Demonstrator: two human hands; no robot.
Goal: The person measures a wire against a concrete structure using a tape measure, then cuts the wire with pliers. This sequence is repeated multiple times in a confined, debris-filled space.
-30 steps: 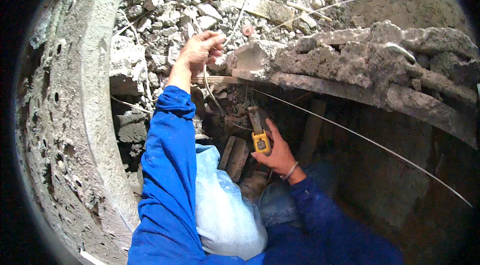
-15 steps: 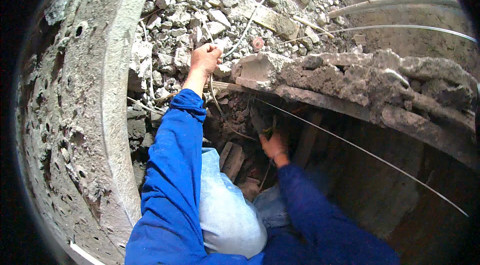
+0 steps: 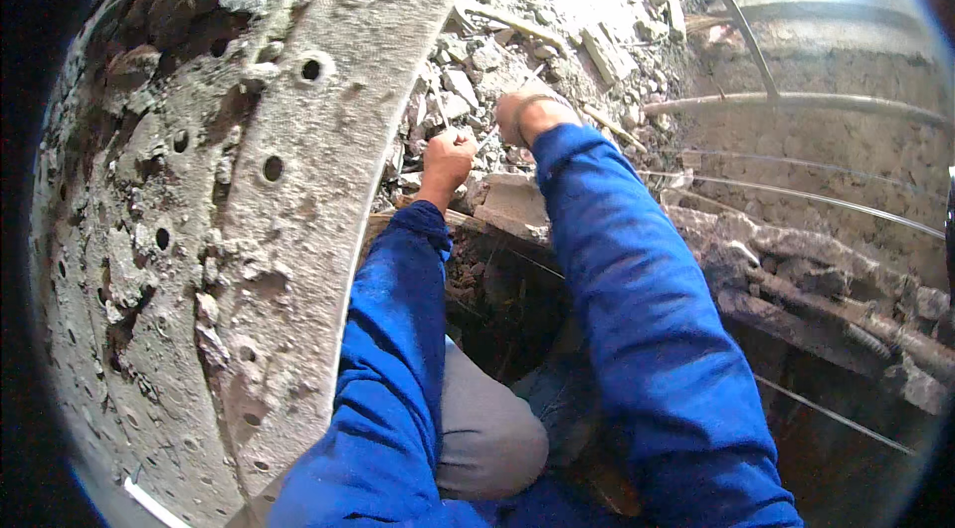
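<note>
My left hand (image 3: 450, 162) is closed in a pinch on a thin pale cable (image 3: 487, 138) above the rubble. The cable runs up and to the right from it toward my right hand (image 3: 525, 117). That hand is closed over the same cable, with its fingertips turned away and partly hidden. A short length of the cable shows beyond its knuckles. Broken concrete rubble (image 3: 460, 85) lies around and beyond both hands, with another pale strand among the pieces.
A pitted concrete slab (image 3: 288, 190) with round holes rises on the left. On the right, a broken concrete ledge (image 3: 796, 279) borders a dark gap by my knee (image 3: 487, 419). A metal bar (image 3: 796, 102) and thin wires cross the right side.
My right hand has come up out of the dark gap to the cable beside my left hand. The view has shifted, so more of the slab on the left shows.
</note>
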